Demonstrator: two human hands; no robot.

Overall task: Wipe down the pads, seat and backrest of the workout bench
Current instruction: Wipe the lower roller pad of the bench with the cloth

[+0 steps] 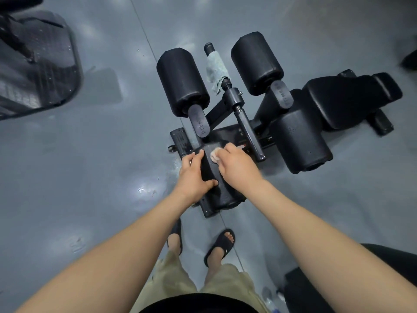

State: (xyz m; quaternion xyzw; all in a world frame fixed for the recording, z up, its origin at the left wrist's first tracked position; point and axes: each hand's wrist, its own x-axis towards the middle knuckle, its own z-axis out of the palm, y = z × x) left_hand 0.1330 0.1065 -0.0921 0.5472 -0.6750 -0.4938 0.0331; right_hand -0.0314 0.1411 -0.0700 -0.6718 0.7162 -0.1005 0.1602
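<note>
We list one black bench (225, 131), set low on a glossy grey floor (90, 159). Near pad (225, 193): a fat cylinder in pebbled black vinyl, closest to our feet, at the frame's left end. Left hand (194, 175): fingers curled over that pad's left side, thumb laid across its top, gripping it. Right hand (237, 166): fingers bent down on a small pale wipe (214, 155), crumpled and roundish, which it presses to the pad's far top. Far left pad (180, 80), far right pad (256, 62) and right pad (300, 138): rollers in the same grained skin. Seat (347, 100): a smooth, rounded cushion beyond the right pad. Bar (248, 129): a dark metal tube between the far pads, with a grey-green terry cloth (216, 66) draped round its upper part. Sandals (222, 245): black, open-toed.
</note>
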